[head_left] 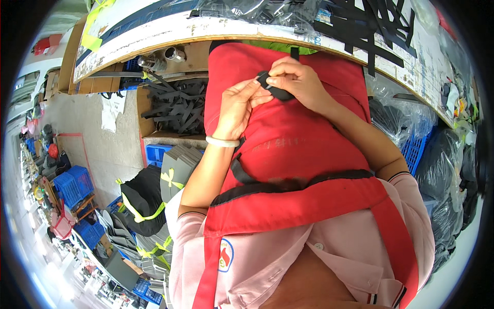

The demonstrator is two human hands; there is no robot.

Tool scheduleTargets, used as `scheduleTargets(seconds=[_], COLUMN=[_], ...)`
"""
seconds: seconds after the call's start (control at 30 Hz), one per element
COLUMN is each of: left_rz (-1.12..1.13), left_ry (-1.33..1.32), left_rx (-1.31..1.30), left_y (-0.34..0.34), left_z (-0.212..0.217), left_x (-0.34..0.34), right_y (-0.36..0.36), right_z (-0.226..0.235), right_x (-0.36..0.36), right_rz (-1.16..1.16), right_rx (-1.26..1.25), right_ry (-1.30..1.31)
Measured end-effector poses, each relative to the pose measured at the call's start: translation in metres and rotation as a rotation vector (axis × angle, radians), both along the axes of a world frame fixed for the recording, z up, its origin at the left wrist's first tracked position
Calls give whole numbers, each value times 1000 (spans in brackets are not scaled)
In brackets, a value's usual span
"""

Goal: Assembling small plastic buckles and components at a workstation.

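Observation:
Over my red apron [288, 123], both hands are together on a small black strap piece [280, 93]. It is dark and folded or looped, and a short end of black webbing [294, 53] sticks up beyond my right hand. My left hand [241, 100], with a pale bangle at the wrist, pinches the piece's left side between thumb and fingertips. My right hand [298, 82] grips it from above and the right, with the thumb pressed on it. The fingers partly cover the piece, so its exact make cannot be told.
A worktable [175, 28] curves across the far side, with loose black straps [370, 31] and clear plastic bags on it. Beneath stands a cardboard box of black strips [177, 105]. At left are grey and black bundles with yellow-green ties [146, 195]; bagged black goods [437, 165] are at right.

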State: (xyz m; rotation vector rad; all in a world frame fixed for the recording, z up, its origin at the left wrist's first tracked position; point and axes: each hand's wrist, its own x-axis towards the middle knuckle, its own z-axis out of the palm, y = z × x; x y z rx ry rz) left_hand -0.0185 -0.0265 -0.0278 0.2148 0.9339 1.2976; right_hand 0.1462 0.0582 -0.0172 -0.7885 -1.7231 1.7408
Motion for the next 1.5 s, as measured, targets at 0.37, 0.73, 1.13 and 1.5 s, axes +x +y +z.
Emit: scheduleTargets(seconds=[0.37,0.73,1.13,1.5], left_rz=[193,25,210,-79], left_ry=[471,534,1791,1555], left_rx=[202,289,-130,453], left_y=[-1,-25,-111,184], left_z=[4,21,32,68], left_x=[14,-12,-173,-48], right_y=[6,13,23,21], right_z=[30,19,-6,-39], right_x=[16,-6,0,7], right_rz=[138,245,216,241], right_rx=[-172,-615,-246,-170], right_ry=[-321,-59,-277,-273])
